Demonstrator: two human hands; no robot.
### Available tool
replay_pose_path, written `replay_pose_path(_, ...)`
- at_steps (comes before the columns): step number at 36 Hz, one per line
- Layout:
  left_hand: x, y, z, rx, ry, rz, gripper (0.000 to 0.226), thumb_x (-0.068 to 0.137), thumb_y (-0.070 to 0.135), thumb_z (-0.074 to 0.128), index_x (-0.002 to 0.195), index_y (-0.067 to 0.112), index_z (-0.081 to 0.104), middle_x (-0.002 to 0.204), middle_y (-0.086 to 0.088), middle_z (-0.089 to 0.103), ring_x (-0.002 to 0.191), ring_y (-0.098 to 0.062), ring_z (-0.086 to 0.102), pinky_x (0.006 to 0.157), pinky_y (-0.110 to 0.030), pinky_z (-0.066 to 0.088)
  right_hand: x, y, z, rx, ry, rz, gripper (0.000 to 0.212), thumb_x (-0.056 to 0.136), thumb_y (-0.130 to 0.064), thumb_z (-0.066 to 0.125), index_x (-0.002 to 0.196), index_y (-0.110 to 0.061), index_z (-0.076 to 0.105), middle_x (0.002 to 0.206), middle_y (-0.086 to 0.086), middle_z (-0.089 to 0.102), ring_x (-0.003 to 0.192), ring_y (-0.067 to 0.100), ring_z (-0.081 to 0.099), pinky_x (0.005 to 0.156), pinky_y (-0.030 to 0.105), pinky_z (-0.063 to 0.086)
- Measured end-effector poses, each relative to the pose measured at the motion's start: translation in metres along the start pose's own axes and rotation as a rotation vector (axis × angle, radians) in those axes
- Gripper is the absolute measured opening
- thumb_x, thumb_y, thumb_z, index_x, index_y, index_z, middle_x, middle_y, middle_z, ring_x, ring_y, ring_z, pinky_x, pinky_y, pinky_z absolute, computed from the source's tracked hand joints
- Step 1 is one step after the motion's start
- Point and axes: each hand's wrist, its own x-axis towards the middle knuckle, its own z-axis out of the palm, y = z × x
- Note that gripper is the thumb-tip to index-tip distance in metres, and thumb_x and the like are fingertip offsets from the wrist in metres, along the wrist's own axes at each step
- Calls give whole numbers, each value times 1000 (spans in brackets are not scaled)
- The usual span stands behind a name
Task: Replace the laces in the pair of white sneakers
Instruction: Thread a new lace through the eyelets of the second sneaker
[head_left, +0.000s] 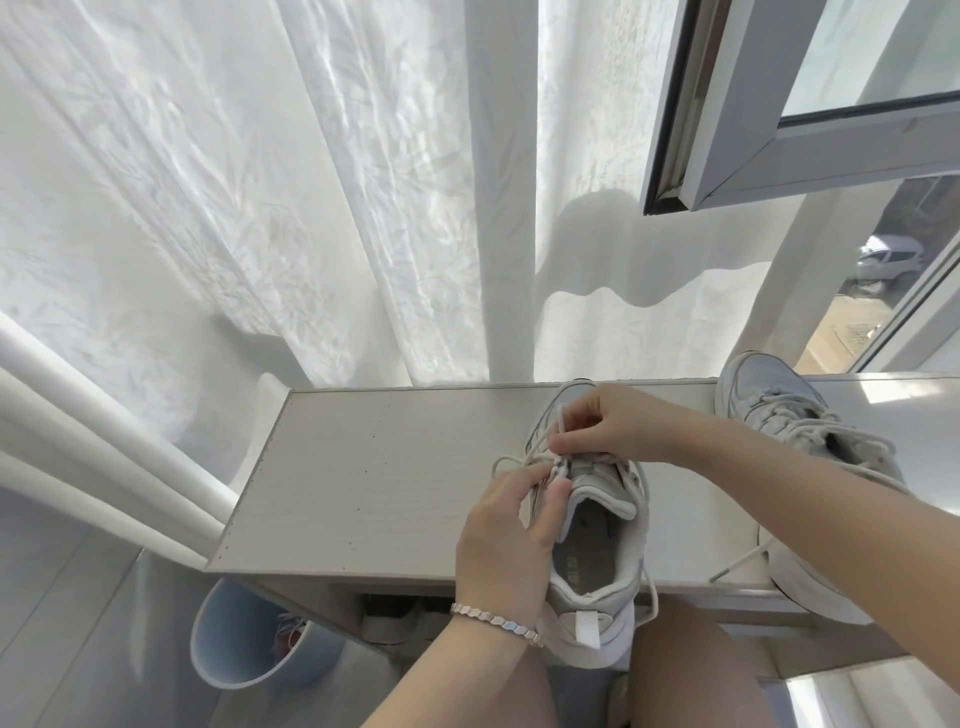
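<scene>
1. Fingers (560, 491) of the left hand (506, 535) and the right hand (623, 423) clamp the lace (540, 447) at the top eyelets of the sneaker (602, 525)
2. It rests on the tabletop (374, 467), heel overhanging
3. The lace is best eased evenly, one eyelet at a time

Matt wood-grain shelf (363, 467), sheer cloth curtain (260, 208), mesh/leather-look sneaker (618, 545) w/ cloth lace (540, 447).

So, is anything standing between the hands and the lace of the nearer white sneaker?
Nothing visible. The left hand and the right hand both pinch the off-white lace at the top of the nearer white sneaker. The second white sneaker lies aside, under the right forearm.
</scene>
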Motion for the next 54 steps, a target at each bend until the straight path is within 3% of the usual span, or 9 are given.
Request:
replay_pose_path(5,1,-1,0,5,-8,-3,36,81,47,59,106,23,70,101,12,67,96,0,58,87,-28,49,-2,-2,4,-32,63,-62,22,85,-11,66,64,-9,61,37,-21,46,39,-3,41,44,6,30)
replay_pose_path(9,1,-1,1,16,-19,-10,23,87,34,61,106,23,69,102,12,67,99,-2,59,88,-24,47,-5,3,3,-21,56,-72,22,86,-9,64,76,11,64,41,-19,49,43,-2,43,47,6,31)
replay_pose_path(13,-1,-4,1,-15,-17,-20,27,85,41,62,105,24,69,100,12,67,97,-1,59,87,-33,50,-6,8,4,30,38,-33,28,86,-18,65,88,10,66,65,5,54,64,11,48,62,20,39)
replay_pose_path(17,-2,-3,2,-20,-18,-16,45,76,56,55,106,25,69,100,12,67,97,-1,59,87,-34,51,-8,7,1,111,11,-11,22,91,-15,57,92,1,72,75,2,66,67,4,57,66,12,45)
replay_pose_path(24,2,-2,0,32,-27,-14,31,87,42,60,109,23,68,103,10,67,99,-4,59,90,-25,47,-18,10,-3,-184,249,-267,19,87,-12,63,99,-26,63,87,-11,56,77,4,54,71,14,44)
replay_pose_path(31,0,-4,1,29,57,8,23,85,40,63,98,22,71,88,14,70,83,-2,62,74,-19,48,-12,-1,-1,-584,-72,-389,24,93,-12,54,111,-19,69,117,-9,58,112,6,47,98,19,34)
replay_pose_path(36,-2,-4,0,-10,68,39,35,74,46,58,96,23,73,85,13,70,80,-1,64,73,-28,54,-7,-6,-5,-651,-94,-419,18,88,-13,62,103,-15,71,107,-2,65,106,12,54,90,14,36)
replay_pose_path(47,3,-13,-8,5,2,123,18,84,10,66,98,16,73,87,2,71,83,-5,64,69,-10,48,-9,2,-5,-860,0,-673,17,89,-24,51,90,-20,68,86,-5,66,83,24,60,70,38,50)
replay_pose_path(54,2,-8,-5,53,-29,202,28,77,24,59,100,19,73,90,4,71,85,-3,62,70,-8,48,-7,-5,-15,-923,-220,-562,14,94,-22,53,102,-22,64,99,-7,59,96,11,50,82,34,44)
